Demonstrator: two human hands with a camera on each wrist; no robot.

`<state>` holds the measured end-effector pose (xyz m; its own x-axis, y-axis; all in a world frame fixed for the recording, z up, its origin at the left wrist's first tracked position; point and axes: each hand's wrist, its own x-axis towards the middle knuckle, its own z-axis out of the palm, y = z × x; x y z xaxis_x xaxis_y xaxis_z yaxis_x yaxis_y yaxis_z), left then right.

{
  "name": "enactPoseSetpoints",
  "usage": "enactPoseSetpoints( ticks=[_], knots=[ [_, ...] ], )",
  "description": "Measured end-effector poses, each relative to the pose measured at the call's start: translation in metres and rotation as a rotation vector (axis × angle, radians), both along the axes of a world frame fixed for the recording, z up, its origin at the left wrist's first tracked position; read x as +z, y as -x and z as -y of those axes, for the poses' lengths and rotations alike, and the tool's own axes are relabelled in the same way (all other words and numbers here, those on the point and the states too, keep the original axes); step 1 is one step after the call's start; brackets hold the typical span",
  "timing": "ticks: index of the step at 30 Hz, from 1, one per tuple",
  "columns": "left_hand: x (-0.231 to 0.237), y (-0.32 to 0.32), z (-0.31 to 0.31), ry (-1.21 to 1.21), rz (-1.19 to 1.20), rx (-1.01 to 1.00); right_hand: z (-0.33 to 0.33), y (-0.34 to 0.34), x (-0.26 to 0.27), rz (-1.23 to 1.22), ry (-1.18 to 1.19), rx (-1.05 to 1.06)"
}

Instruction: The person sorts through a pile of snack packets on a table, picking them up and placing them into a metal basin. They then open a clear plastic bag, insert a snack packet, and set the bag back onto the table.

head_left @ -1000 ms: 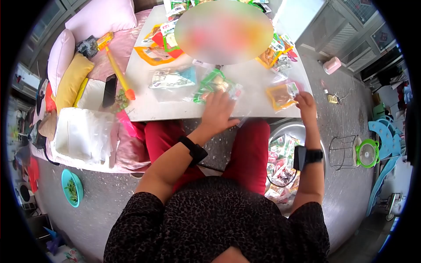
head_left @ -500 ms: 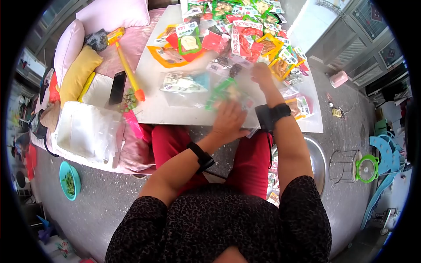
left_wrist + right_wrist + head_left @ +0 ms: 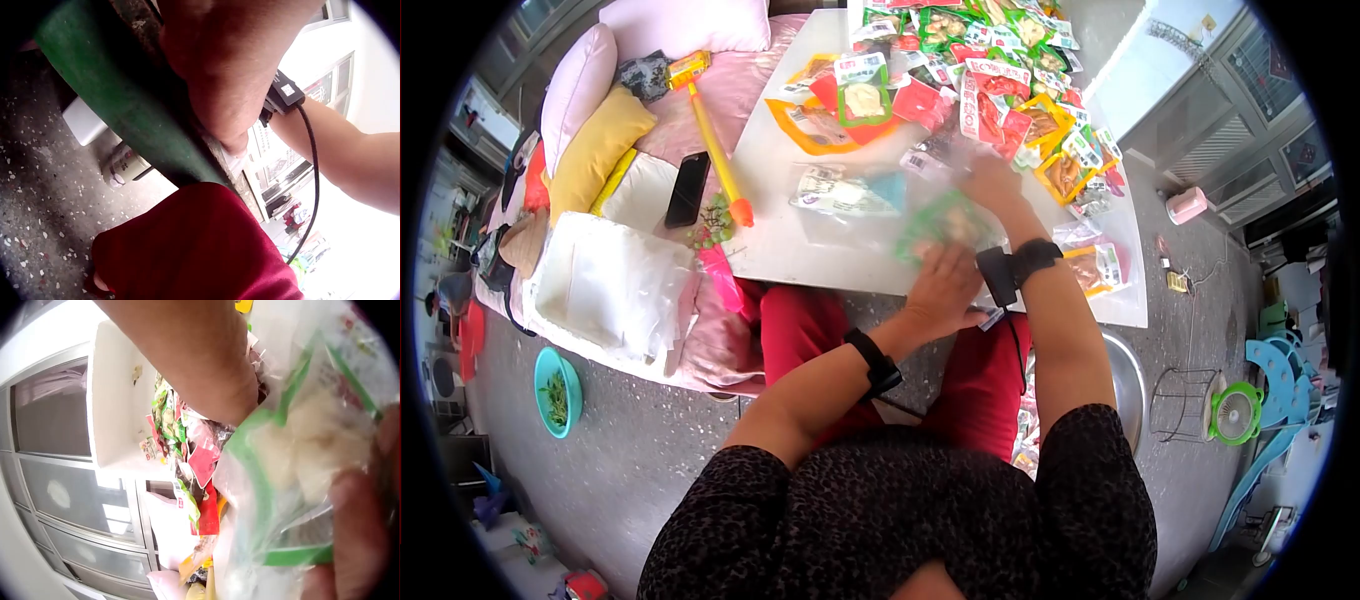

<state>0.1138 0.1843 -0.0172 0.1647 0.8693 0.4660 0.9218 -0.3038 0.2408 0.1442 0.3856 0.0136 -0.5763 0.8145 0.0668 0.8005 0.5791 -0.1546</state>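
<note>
My left hand (image 3: 945, 290) lies at the table's front edge, its fingers on a green-edged clear food packet (image 3: 940, 222) with pale pieces inside. Its fingers (image 3: 359, 531) also press against that packet in the right wrist view. In the left wrist view the thumb points down at the table edge over a bit of whitish film (image 3: 234, 161). My right hand (image 3: 992, 185) is blurred in motion just beyond the packet, close to a clear bag with a white label (image 3: 922, 163); I cannot tell what its fingers hold. An orange-edged packet (image 3: 1093, 268) lies near the right edge.
Many colourful food packets (image 3: 1000, 95) are piled at the table's far side. A clear bag with a white and blue packet (image 3: 845, 195) lies left of centre. A metal basin (image 3: 1125, 385) of packets stands below right; a white foam box (image 3: 605, 290) sits on the bed.
The right hand has let go of the orange-edged packet at the table's right edge and moved left towards the middle. The left hand has stayed on the green-edged packet.
</note>
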Motion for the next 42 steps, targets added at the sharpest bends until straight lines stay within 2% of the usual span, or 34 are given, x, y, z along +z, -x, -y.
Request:
enactPoseSetpoints(
  ticks=[3, 6, 9, 13, 19, 20, 23, 29, 35, 38, 41, 42],
  knots=[
    [-0.001, 0.0, 0.001, -0.027, -0.016, 0.009, -0.013, -0.01, -0.002, 0.172, -0.008, -0.189],
    [0.0, 0.001, 0.002, -0.048, -0.009, 0.004, -0.027, -0.026, -0.005, 0.191, -0.017, -0.243],
    [0.004, 0.002, 0.001, -0.048, -0.01, -0.001, -0.033, -0.028, 0.005, 0.18, -0.155, -0.253],
    [0.002, 0.002, 0.0, -0.067, 0.025, -0.017, -0.043, -0.008, 0.008, -0.242, -0.441, 0.159],
    [-0.002, 0.001, -0.001, -0.113, 0.061, -0.008, -0.049, 0.046, 0.011, -0.046, -0.386, 0.077],
    [-0.001, 0.001, 0.0, -0.121, 0.054, -0.007, -0.05, 0.047, 0.006, 0.035, -0.468, 0.077],
    [-0.002, 0.001, 0.0, -0.117, 0.044, -0.001, -0.055, 0.048, 0.002, 0.019, -0.332, 0.098],
    [-0.008, 0.0, 0.0, -0.127, 0.057, 0.001, -0.039, 0.014, 0.005, -0.008, -0.347, 0.272],
    [-0.003, 0.001, 0.0, -0.12, 0.048, -0.001, -0.037, -0.011, 0.011, 0.021, -0.077, 0.469],
    [-0.002, 0.001, 0.001, -0.117, 0.054, -0.001, -0.058, -0.009, 0.038, 0.07, -0.239, 0.581],
    [-0.002, 0.001, -0.001, -0.101, 0.062, -0.003, -0.072, 0.003, 0.073, -0.069, -0.165, 0.127],
    [-0.001, 0.001, -0.001, -0.097, 0.06, -0.007, -0.088, 0.007, 0.07, -0.098, -0.172, 0.066]
  ],
)
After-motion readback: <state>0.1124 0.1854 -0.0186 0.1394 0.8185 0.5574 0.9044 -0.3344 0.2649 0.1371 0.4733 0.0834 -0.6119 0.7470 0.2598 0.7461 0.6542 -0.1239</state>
